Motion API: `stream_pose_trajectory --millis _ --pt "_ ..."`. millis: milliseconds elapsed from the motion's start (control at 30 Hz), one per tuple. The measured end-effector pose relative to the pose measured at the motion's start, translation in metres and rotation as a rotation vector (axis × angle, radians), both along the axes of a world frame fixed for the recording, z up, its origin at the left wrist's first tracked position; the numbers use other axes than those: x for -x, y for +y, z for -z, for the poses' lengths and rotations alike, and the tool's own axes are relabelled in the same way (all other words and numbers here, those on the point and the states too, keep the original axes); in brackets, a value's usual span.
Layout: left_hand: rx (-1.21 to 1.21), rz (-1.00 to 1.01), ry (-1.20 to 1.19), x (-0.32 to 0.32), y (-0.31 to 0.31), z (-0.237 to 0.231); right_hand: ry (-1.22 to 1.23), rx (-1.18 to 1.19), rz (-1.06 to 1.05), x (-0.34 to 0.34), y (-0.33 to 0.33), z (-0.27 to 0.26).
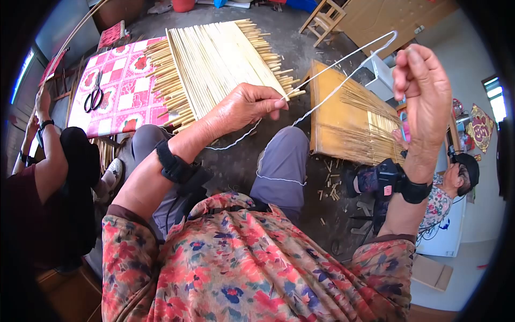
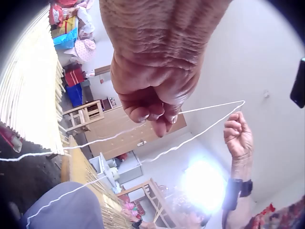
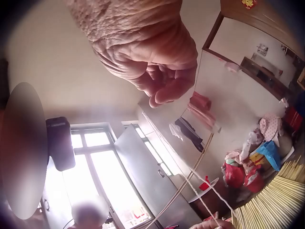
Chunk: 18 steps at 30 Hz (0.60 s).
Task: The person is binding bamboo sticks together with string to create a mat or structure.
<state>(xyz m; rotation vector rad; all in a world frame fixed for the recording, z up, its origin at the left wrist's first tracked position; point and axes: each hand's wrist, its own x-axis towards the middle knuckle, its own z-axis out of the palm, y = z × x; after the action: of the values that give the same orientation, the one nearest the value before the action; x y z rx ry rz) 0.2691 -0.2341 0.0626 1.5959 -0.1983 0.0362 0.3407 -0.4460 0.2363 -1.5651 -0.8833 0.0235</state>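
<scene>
In the head view a mat of pale reed stalks (image 1: 214, 64) lies at the front, its stalk ends uneven along both sides. My left hand (image 1: 247, 107) is at the mat's near right corner, thumb and forefinger pinching white string (image 1: 324, 99). My right hand (image 1: 426, 91) is raised at the upper right, its fingers curled in at the string. Between the hands the string stretches as a long narrow loop, its bend beside the right fingertips. Another length of it hangs below the left hand, and a piece crosses my right knee (image 1: 281, 155).
Black scissors (image 1: 94, 99) lie on a pink checked cloth (image 1: 115, 70) at the left. A wooden board (image 1: 332, 102) with thin stalks stands to the right. One person (image 1: 51, 145) sits at the left, another (image 1: 456, 177) at the right. Stalk scraps (image 1: 332, 182) litter the floor.
</scene>
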Motion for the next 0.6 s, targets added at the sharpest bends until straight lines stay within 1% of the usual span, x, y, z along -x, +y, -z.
stream_pose_trajectory --millis 33,100,133,167,200,233,267,300,333,367,433,500,567,600 --pt "0.003 -0.001 0.007 -0.002 -0.001 0.005 -0.005 -0.045 -0.043 -0.004 -0.002 -0.003" --pt "0.011 0.02 0.028 -0.004 -0.006 0.012 -0.016 -0.055 -0.069 -0.01 -0.001 -0.01" --pt "0.059 0.06 0.081 -0.005 -0.01 0.014 -0.018 -0.058 -0.096 -0.01 0.0 -0.014" --pt "0.059 0.062 0.091 -0.006 -0.015 0.013 -0.021 -0.063 -0.121 -0.012 0.0 -0.017" --pt "0.121 0.123 0.066 -0.006 -0.022 0.011 -0.034 -0.062 -0.181 -0.018 -0.003 -0.019" --pt "0.185 0.184 0.038 -0.006 -0.026 0.01 -0.027 -0.061 -0.178 -0.023 -0.006 -0.024" --pt "0.219 0.262 0.042 -0.004 -0.028 0.01 -0.023 -0.081 -0.13 -0.028 -0.009 -0.031" --pt "0.222 0.268 0.047 -0.002 -0.027 0.008 -0.02 -0.1 -0.08 -0.033 -0.012 -0.037" --pt "0.204 0.362 0.063 0.001 -0.024 0.006 -0.017 -0.185 -0.048 -0.039 -0.015 -0.043" --pt "0.185 0.452 0.081 0.005 -0.02 0.004 -0.012 -0.187 -0.043 -0.041 -0.019 -0.047" --pt "0.205 0.449 0.1 0.01 -0.012 0.0 0.13 -0.301 -0.023 -0.044 -0.026 -0.052" --pt "0.294 0.437 0.094 0.012 -0.004 -0.004 0.153 -0.331 -0.036 -0.052 -0.04 -0.053" --pt "0.24 0.398 0.106 0.014 0.004 -0.014 0.276 -0.377 -0.176 -0.064 -0.054 -0.057" --pt "0.199 0.374 0.099 0.015 0.008 -0.018 0.281 -0.38 -0.177 -0.074 -0.064 -0.061"
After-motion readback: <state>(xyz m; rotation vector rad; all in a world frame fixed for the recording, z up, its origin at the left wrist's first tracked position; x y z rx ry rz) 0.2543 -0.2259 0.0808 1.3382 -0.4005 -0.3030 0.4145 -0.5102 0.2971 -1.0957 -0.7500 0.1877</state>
